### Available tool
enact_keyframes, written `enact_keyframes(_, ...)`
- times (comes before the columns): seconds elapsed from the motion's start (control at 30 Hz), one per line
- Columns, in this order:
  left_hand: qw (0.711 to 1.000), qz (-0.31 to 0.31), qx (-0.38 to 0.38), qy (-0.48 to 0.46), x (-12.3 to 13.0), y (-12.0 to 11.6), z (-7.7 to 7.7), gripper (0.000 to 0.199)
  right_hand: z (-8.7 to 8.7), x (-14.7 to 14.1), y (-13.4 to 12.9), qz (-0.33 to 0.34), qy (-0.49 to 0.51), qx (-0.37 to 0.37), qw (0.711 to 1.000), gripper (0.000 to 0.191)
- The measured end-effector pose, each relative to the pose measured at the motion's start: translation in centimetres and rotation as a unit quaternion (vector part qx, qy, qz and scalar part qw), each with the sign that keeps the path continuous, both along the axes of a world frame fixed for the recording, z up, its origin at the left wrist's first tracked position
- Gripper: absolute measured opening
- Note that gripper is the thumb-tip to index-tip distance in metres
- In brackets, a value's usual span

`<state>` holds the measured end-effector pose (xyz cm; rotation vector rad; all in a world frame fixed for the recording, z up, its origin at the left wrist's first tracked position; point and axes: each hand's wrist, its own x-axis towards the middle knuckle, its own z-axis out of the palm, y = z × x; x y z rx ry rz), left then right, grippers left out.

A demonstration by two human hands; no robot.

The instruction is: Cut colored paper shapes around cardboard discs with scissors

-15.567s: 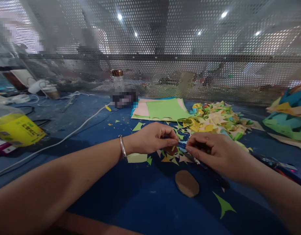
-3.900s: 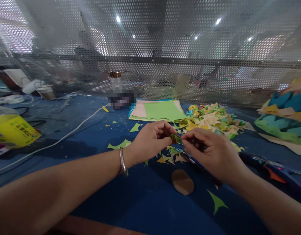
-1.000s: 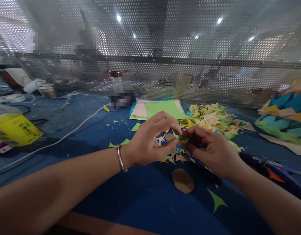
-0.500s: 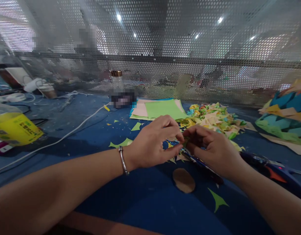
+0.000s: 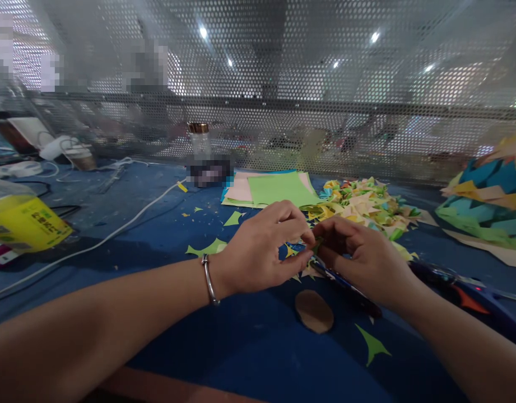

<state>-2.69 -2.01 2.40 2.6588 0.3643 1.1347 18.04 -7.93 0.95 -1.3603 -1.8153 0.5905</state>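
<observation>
Both my hands meet above the blue table, fingertips almost touching. My left hand (image 5: 268,246), with a silver bangle at the wrist, is closed in a pinch at a small piece of green paper (image 5: 318,244). My right hand (image 5: 362,252) pinches the same piece, which the fingers mostly hide. Below the right hand lies a long, dark, slim object (image 5: 350,290), partly covered. Nearer me are an oval brown cardboard piece (image 5: 314,311) and a pointed green paper scrap (image 5: 372,344). Just beyond the hands is a heap of small folded coloured papers (image 5: 367,204).
Stacked paper sheets (image 5: 283,187) lie behind my left hand. A blue glue gun (image 5: 463,288) is right of my right forearm, near a layered paper craft (image 5: 488,196). At left are a yellow-labelled bottle (image 5: 28,224) and a white cable (image 5: 127,222). A perforated metal screen (image 5: 258,120) closes the back.
The fingers have shifted only slightly, and a bit more green shows between them. The view has moved a little; the things on the table stay in place.
</observation>
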Motion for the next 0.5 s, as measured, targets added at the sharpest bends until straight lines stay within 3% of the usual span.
enact_keyframes(0.5, 1.0, 0.023, 0.006, 0.019, 0.06, 0.02, -0.27, 0.007, 0.33, -0.19, -0.06, -0.013, -0.045, 0.052, 0.998, 0.009)
